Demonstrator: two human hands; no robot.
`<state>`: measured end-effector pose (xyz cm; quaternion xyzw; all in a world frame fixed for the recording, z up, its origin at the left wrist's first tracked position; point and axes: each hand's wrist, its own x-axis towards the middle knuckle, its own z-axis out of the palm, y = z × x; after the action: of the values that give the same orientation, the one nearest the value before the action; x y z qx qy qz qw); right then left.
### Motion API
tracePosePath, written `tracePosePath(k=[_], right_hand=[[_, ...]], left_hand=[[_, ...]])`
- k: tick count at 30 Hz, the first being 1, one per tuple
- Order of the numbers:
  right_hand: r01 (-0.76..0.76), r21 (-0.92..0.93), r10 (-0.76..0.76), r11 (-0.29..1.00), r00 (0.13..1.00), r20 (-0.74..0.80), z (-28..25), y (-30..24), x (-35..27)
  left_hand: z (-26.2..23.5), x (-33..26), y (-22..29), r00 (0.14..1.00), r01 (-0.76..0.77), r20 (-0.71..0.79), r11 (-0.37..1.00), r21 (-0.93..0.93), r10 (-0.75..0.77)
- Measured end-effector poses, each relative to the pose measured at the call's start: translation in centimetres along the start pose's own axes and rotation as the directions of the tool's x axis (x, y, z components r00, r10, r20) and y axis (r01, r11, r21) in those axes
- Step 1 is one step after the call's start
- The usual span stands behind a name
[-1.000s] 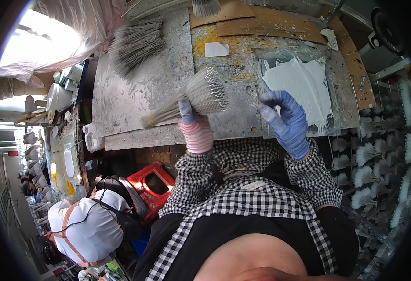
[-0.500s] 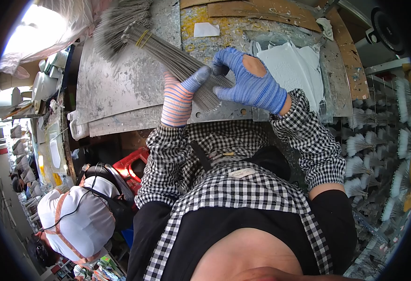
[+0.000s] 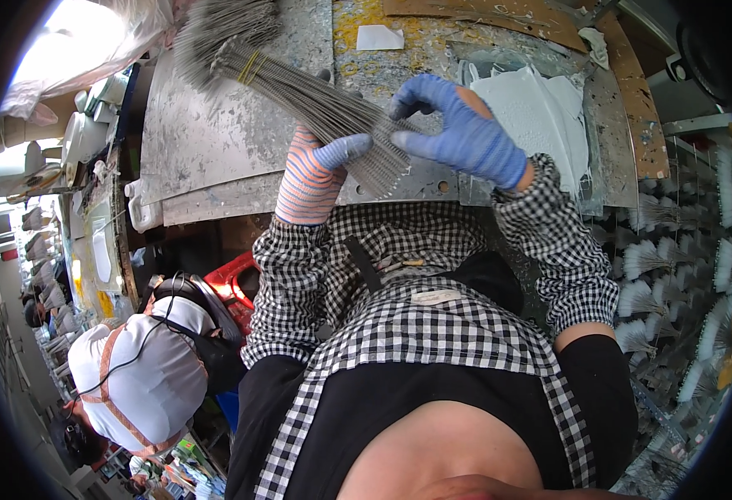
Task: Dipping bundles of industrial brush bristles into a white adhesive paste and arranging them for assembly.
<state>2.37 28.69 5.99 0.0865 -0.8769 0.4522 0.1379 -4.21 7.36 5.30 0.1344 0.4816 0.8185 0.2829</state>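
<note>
My left hand, in an orange-and-white striped glove with blue-grey fingertips, is closed around a bundle of thin grey wire rods. A yellow band ties the bundle near its far left end. The rods slant down to the right, their near ends fanning a little past my left thumb. At those near ends is my right hand in a blue glove with a hole over its back. Its fingers are curved and apart from the thumb, whose tip overlaps the edge of the bundle; firm contact cannot be made out.
More grey rods lie in a pile at the far left of the metal-topped table. Thick white paste covers a sheet on the right, near a white paper. Another person sits at lower left. Racks of white-tipped brushes stand right.
The bundle's near end has shifted slightly right, and my left hand has turned a little with it. My right hand has moved slightly right and its thumb has come up. The whole view has shifted a little.
</note>
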Motion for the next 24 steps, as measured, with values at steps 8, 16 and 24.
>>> tracePosePath(k=[8,16,24], right_hand=[[-0.190,0.592,0.245,0.783,0.969,-0.014,-2.0,-1.6,-3.9],[-0.541,0.805,0.335,0.243,0.826,0.454,-1.4,-3.1,-2.2],[0.133,-0.328,-0.223,0.935,0.941,-0.255,8.9,3.0,-3.8]], left_hand=[[2.0,-1.3,-0.5,0.828,-0.328,-0.304,0.846,0.419,0.472],[2.6,-4.3,3.0,0.716,-0.652,0.482,0.235,0.721,0.505],[-2.2,-4.9,-4.7,0.914,-0.319,0.079,0.585,0.746,0.398]])
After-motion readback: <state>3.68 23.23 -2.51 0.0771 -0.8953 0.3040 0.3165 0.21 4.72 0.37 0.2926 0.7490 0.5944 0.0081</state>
